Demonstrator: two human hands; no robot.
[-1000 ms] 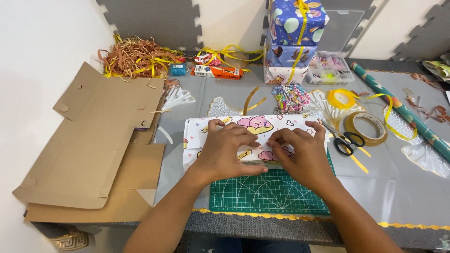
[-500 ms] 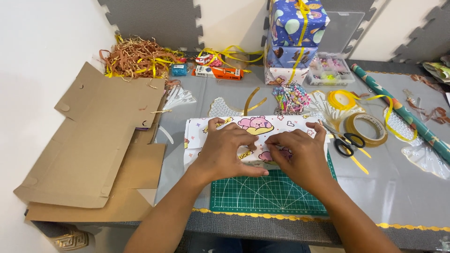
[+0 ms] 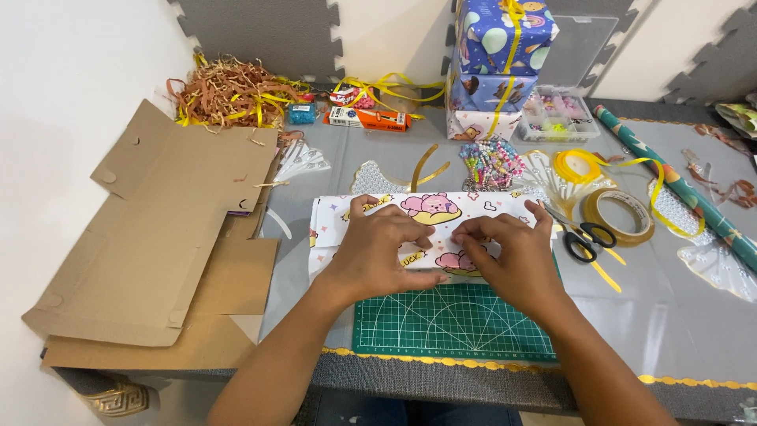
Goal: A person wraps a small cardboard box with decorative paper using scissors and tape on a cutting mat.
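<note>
Low in the middle of the frame I see the green cutting mat (image 3: 453,319), lying flat near the table's front edge. It gives a firm floor for folding. Just above it lies the parcel in white cartoon wrapping paper (image 3: 426,211), partly on the mat. My left hand (image 3: 377,254) presses down on the paper with fingers spread flat, thumb tucked along the near edge. My right hand (image 3: 514,256) sits beside it, fingers bent, tips pinching the paper seam in the middle. Neither hand is closed around anything; both just push the paper flat so the fold does not spring up.

To the right of the hands lie the black scissors (image 3: 582,235), close enough to grab. Beside them is a brown tape roll (image 3: 619,215), and above it a coil of yellow ribbon (image 3: 581,166). A long roll of dark green wrapping paper (image 3: 678,185) runs down the right side, out of the way.

On the left, flat cardboard sheets (image 3: 165,237) are pushed aside.

Farther up, in the middle, sits a bunch of bright bead strings (image 3: 490,162). At the top stand two wrapped blue gift boxes (image 3: 497,63), stacked and tied with yellow ribbon. At the upper left is a heap of brown paper shreds (image 3: 229,93), and next to it an orange box (image 3: 367,118)
</note>
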